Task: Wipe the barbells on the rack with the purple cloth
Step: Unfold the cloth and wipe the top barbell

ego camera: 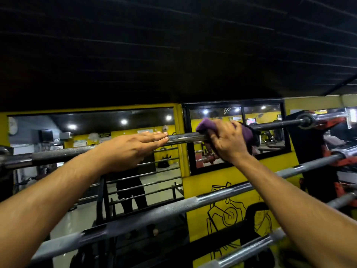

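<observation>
Barbells lie across the rack in rows, and the top barbell (185, 137) serves as the landmark. On it, toward its right end, the right hand (227, 141) curls its fingers round the purple cloth (206, 125), which is wrapped over the shaft; cloth bulges out on both sides of the fist. Left of that, the left hand (133, 147) lies flat over the same bar, fingers straight and together, holding nothing. Below the top barbell, a second barbell (173, 208) slants across the view, and a third barbell (249, 250) lies lower still. Behind the top barbell stand a yellow wall (202, 184) and a mirror (92, 128).
</observation>
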Demonstrator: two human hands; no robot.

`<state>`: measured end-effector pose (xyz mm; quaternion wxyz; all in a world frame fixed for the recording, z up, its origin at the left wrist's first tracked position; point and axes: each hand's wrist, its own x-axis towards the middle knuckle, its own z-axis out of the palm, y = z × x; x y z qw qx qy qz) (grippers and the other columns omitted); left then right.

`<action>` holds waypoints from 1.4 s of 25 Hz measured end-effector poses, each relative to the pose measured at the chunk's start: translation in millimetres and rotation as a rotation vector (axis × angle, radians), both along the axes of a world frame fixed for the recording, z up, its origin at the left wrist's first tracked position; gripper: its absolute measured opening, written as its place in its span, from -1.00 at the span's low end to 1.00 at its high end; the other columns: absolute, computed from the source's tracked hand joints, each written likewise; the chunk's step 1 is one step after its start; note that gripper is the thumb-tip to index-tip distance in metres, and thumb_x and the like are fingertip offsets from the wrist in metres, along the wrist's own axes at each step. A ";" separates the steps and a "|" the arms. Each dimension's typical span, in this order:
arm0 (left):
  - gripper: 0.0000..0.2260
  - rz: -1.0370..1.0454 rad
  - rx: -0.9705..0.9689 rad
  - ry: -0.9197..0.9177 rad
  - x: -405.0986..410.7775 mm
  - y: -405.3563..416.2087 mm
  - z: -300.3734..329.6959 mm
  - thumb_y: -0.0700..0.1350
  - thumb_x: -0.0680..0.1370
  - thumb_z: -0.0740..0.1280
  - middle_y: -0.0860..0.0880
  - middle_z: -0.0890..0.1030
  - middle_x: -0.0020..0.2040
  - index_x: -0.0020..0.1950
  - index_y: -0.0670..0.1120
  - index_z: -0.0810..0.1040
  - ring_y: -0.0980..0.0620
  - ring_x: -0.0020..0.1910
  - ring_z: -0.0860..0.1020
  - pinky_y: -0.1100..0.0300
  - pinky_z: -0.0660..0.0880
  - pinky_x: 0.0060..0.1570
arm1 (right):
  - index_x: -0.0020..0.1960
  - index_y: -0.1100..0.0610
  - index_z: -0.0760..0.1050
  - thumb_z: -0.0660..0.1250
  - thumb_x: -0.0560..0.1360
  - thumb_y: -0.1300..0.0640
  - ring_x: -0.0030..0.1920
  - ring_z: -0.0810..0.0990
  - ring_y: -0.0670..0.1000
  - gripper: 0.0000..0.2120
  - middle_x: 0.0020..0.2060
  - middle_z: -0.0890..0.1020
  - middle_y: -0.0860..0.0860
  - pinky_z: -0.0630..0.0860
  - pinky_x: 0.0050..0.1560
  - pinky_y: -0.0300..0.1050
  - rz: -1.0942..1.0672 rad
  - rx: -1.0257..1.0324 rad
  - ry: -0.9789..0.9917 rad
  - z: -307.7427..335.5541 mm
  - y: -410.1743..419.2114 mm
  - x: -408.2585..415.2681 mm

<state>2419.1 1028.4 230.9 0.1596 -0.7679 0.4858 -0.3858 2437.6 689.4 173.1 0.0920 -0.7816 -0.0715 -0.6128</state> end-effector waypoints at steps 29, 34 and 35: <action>-0.54 0.015 -0.164 -0.111 3.6 113.2 -7.4 0.15 0.67 0.01 0.13 0.45 0.44 0.58 0.18 0.19 0.00 0.22 0.61 -0.05 0.66 -0.05 | 0.14 0.11 0.48 0.10 0.57 -0.10 -0.09 0.57 0.18 -0.65 -0.15 0.61 0.13 0.35 0.08 0.08 0.029 0.020 -0.122 8.3 80.8 4.4; -0.54 -0.004 -0.162 -0.082 3.2 109.6 -5.2 0.10 0.66 0.09 0.10 0.48 0.43 0.57 0.12 0.25 -0.02 0.24 0.61 -0.04 0.64 0.02 | 0.06 0.09 0.47 0.13 0.50 -0.12 -0.07 0.53 0.13 -0.67 -0.15 0.60 0.10 0.30 0.16 0.11 0.035 0.169 -0.151 4.9 181.7 2.8; -0.54 -0.008 -0.164 -0.080 1.7 109.9 -4.7 0.09 0.65 0.10 0.09 0.49 0.43 0.57 0.11 0.26 -0.03 0.23 0.61 -0.04 0.64 0.04 | 0.11 0.09 0.48 0.15 0.52 -0.12 -0.04 0.53 0.12 -0.66 -0.11 0.61 0.08 0.30 0.20 0.12 0.083 0.090 -0.162 -0.8 196.1 1.4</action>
